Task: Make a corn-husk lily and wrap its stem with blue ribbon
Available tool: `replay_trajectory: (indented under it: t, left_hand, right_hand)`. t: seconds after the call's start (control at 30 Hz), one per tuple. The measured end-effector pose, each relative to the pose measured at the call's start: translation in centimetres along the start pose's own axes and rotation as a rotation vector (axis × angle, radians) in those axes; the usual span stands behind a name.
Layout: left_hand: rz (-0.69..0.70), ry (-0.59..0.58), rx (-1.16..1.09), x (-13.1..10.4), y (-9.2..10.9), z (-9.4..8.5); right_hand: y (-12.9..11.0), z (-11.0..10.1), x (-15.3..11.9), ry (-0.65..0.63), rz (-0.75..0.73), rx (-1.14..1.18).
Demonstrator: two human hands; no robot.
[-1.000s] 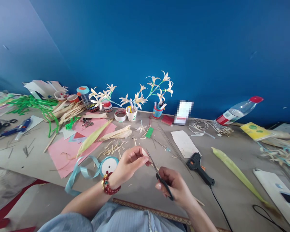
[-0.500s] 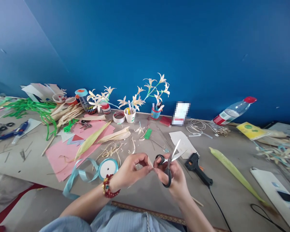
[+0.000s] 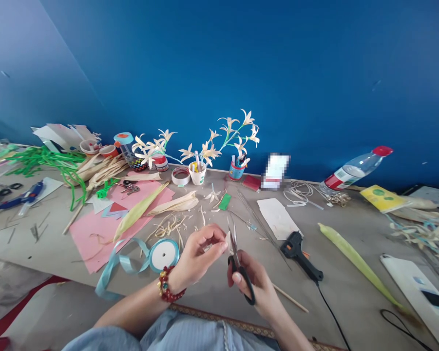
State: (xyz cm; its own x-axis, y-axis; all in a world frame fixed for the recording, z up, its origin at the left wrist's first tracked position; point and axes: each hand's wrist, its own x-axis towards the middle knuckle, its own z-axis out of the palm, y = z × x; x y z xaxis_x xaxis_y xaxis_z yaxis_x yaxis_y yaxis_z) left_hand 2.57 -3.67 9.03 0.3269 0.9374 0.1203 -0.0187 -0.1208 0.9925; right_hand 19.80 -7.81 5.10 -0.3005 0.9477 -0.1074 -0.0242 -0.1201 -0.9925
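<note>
Over the front of the table, my left hand [image 3: 200, 256] pinches a small pale piece of husk [image 3: 228, 239] between thumb and fingertips. My right hand [image 3: 254, 280] is closed round the black handles of a pair of scissors [image 3: 235, 251]. The blades point up and away, slightly parted, right beside the piece of husk; I cannot tell whether they touch it. Left of my left wrist lies a spool of light blue ribbon [image 3: 164, 255] with a loose curling end. Thin husk scraps [image 3: 168, 226] are scattered beyond it.
A black glue gun [image 3: 299, 256] with a cord lies right of my right hand, near white paper [image 3: 277, 218]. Pink sheets [image 3: 91, 239] and husks lie left. Husk flowers [image 3: 208, 153] stand in cups at the back. A plastic bottle [image 3: 354, 170] leans by the wall.
The scissors have swung from pointing up-right to pointing up beside the husk piece, their blades now closer together. My right hand's fingers have left the husk piece; my left hand keeps it.
</note>
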Motion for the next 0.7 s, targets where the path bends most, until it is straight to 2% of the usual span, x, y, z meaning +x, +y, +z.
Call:
replay_trajectory:
  t: [0.7]
  left_hand:
    - [0.026,0.015,0.045,-0.18,-0.16,0.23]
  right_hand:
    - [-0.51,0.62,-0.24,0.001,0.043,-0.001]
